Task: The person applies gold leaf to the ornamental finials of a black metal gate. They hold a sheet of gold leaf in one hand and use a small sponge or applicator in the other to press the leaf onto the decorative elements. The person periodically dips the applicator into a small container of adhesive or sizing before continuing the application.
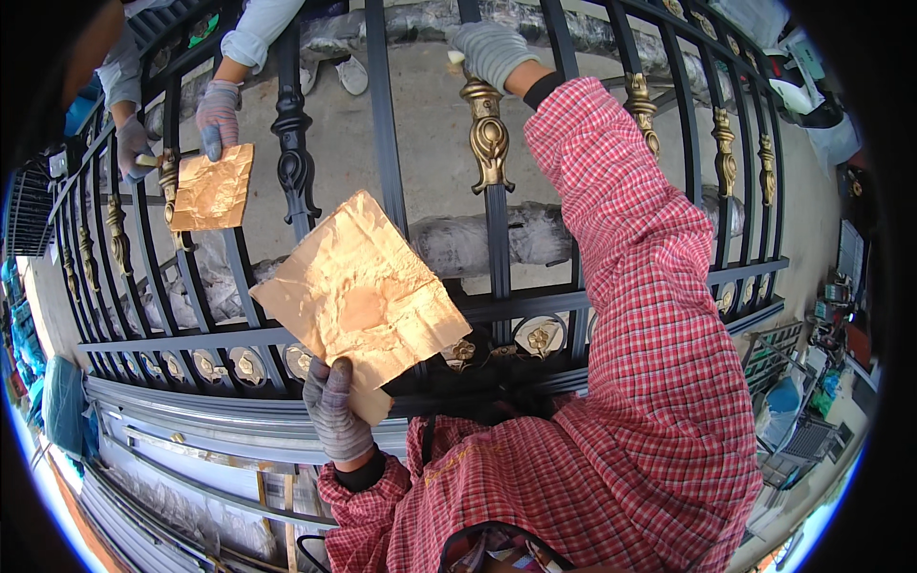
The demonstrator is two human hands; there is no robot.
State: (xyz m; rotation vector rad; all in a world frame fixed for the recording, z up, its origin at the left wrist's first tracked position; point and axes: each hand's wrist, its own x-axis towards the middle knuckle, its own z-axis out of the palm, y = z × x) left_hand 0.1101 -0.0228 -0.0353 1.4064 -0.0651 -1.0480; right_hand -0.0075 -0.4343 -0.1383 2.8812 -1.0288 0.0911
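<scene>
My left hand (338, 413), in a striped grey glove, grips the lower corner of a creased, gold-smeared cardboard sheet (401, 304) and holds it over the fence panel. At the top centre my gloved right hand (497, 55) is closed on a small pale sponge-like piece (456, 58), at the upper end of a gold-coated ornament (488, 134) on a black bar. Left of it, another bar carries a still-black ornament (293, 143). The fingers of my right hand hide much of the small piece.
Across the panel at left, a co-worker's gloved hands (219, 116) hold a gold-smeared sheet (212, 191) and a pale-handled tool by an ornament. Plastic-wrapped rolls (458, 246) lie beneath the bars. Metal profiles (210, 411) are stacked at lower left; assorted items crowd the right.
</scene>
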